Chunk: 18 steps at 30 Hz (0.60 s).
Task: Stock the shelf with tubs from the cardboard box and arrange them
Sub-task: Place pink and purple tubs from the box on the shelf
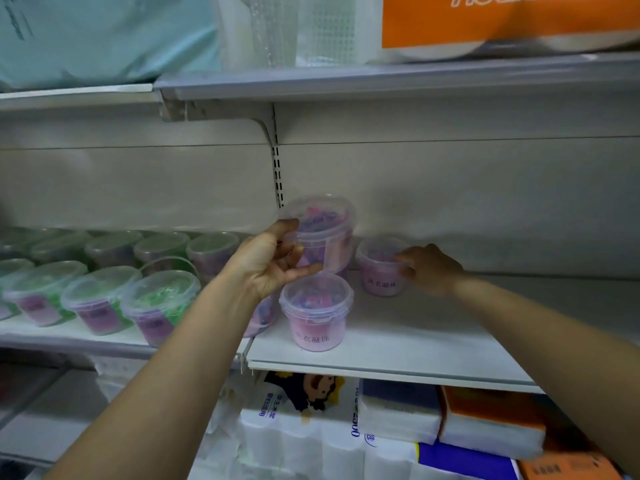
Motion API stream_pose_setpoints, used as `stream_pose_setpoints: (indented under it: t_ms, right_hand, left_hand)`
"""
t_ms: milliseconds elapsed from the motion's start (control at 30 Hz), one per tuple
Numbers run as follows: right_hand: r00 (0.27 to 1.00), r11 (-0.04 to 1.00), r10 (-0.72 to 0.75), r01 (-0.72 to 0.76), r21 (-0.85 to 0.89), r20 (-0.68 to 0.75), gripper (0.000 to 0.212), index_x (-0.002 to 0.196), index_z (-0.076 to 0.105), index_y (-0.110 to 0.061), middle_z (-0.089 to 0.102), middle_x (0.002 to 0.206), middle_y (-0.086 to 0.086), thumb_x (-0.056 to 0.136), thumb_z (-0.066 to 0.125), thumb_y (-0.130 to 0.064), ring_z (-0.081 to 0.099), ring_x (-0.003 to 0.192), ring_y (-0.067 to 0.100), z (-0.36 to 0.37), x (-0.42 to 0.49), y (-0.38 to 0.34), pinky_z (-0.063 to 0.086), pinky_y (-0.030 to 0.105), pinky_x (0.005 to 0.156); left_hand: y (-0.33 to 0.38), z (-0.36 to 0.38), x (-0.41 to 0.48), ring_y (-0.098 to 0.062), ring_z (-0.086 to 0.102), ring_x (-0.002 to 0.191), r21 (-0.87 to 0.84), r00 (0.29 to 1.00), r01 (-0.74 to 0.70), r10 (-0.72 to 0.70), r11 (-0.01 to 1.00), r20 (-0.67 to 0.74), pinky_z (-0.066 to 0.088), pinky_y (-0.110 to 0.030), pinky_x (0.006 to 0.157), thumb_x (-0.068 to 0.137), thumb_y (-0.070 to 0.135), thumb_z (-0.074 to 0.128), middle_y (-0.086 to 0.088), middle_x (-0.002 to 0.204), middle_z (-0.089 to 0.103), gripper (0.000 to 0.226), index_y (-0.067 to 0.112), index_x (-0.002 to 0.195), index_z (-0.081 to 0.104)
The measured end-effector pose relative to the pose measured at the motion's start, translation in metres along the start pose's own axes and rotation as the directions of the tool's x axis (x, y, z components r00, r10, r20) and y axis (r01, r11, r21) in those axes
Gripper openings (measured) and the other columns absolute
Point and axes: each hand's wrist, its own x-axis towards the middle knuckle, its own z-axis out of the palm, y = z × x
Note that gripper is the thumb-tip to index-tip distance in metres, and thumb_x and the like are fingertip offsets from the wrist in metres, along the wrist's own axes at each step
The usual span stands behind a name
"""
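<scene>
Both hands on pink tubs at the shelf.
Left hand fingers grip a raised tub; right hand fingers clasp a standing tub; a third tub sits below the left fingers.

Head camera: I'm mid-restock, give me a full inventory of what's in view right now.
raised pink tub: one, clear with pink contents, held above the right shelf
front pink tub: one, pink, near the right shelf's front edge
back pink tub: one, pink, at the rear of the right shelf
hidden tub: one, pinkish, mostly behind the left forearm
green tubs: many, green and purple, in rows on the left shelf
teal pack: one, teal, top shelf, left
orange pack: one, orange, top shelf, right
tissue packs: several, white, orange and blue, below the right shelf
left hand: one, grips the raised pink tub
right hand: one, holds the back pink tub
</scene>
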Motion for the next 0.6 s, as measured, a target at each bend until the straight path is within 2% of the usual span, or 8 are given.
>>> stream_pose_setpoints:
  t_ms: [67,100,167,233,300,367,500,600]
  right_hand:
    - [0.998,0.994,-0.007,0.013,0.105,-0.056,0.041,0.122,0.058,-0.039,0.06,0.125,0.004,0.091,0.031,-0.045,0.05,0.114,0.033,-0.008,-0.004,-0.007,0.042,0.042,0.095]
    - [0.99,0.964,0.027,0.011,0.264,-0.14,0.038,0.116,0.064,-0.033,0.063,0.122,0.005,0.094,0.035,-0.045,0.054,0.112,0.032,-0.015,-0.007,-0.016,0.043,0.038,0.093]
    - [0.962,0.765,0.189,-0.018,0.644,-0.197,0.036,0.108,0.068,-0.024,0.065,0.116,0.007,0.094,0.043,-0.046,0.061,0.105,0.029,-0.035,-0.014,-0.037,0.047,0.038,0.088]
    - [0.981,0.515,0.191,-0.109,0.85,0.01,0.048,0.109,0.064,-0.025,0.067,0.107,0.006,0.092,0.036,-0.06,0.067,0.09,0.028,-0.056,-0.026,-0.054,0.053,0.04,0.078]
    - [0.98,0.379,0.066,-0.199,0.904,0.188,0.065,0.108,0.063,-0.022,0.068,0.096,0.008,0.086,0.03,-0.074,0.067,0.08,0.029,-0.072,-0.039,-0.06,0.053,0.035,0.065]
    - [0.964,0.302,-0.003,-0.251,0.92,0.264,0.069,0.103,0.061,-0.017,0.064,0.086,0.01,0.082,0.034,-0.076,0.061,0.073,0.029,-0.083,-0.049,-0.059,0.05,0.032,0.058]
    - [0.952,0.223,0.01,-0.301,0.927,0.307,0.059,0.108,0.055,-0.007,0.057,0.084,0.013,0.085,0.045,-0.06,0.061,0.062,0.028,-0.087,-0.064,-0.055,0.054,0.034,0.05]
    - [0.939,0.155,0.053,-0.344,0.926,0.34,0.057,0.113,0.055,-0.004,0.058,0.091,0.014,0.085,0.047,-0.052,0.064,0.07,0.029,-0.077,-0.072,-0.044,0.058,0.037,0.055]
  left_hand:
    - [0.0,0.002,0.001,-0.012,0.048,0.043,0.01,1.0,0.012,-0.013,1.0,0.021,0.057,-0.058,0.063,0.085,0.014,0.067,-0.003,0.059,0.04,0.014,0.01,0.093,0.056]
    - [-0.001,0.004,0.002,-0.012,0.048,0.042,0.022,0.999,0.017,-0.018,1.0,0.033,0.057,-0.057,0.063,0.085,0.013,0.066,-0.003,0.06,0.041,0.014,0.01,0.095,0.056]
    - [-0.002,0.009,0.001,-0.012,0.046,0.046,0.055,0.997,0.029,-0.032,0.998,0.063,0.058,-0.055,0.061,0.087,0.013,0.063,-0.005,0.066,0.041,0.013,0.009,0.099,0.058]
    - [-0.004,0.016,-0.001,-0.012,0.043,0.048,0.092,0.994,0.046,-0.055,0.995,0.1,0.059,-0.052,0.058,0.088,0.013,0.06,-0.005,0.07,0.04,0.008,0.009,0.095,0.06]
    - [-0.007,0.025,-0.003,-0.011,0.041,0.045,0.133,0.989,0.054,-0.071,0.99,0.126,0.059,-0.047,0.054,0.088,0.015,0.058,-0.004,0.067,0.039,0.005,0.011,0.088,0.058]
    - [-0.009,0.032,-0.004,-0.01,0.038,0.041,0.174,0.988,0.045,-0.07,0.984,0.138,0.058,-0.04,0.051,0.09,0.017,0.057,-0.003,0.063,0.038,0.011,0.012,0.08,0.058]
    - [-0.016,0.041,-0.005,-0.011,0.039,0.044,0.252,0.99,0.008,-0.043,0.968,0.132,0.057,-0.034,0.049,0.094,0.022,0.055,-0.006,0.066,0.045,0.016,0.008,0.089,0.058]
    - [-0.025,0.044,-0.01,-0.02,0.054,0.058,0.332,0.988,-0.064,0.014,0.941,0.152,0.059,-0.039,0.061,0.097,0.029,0.051,-0.012,0.079,0.059,0.024,0.006,0.097,0.059]
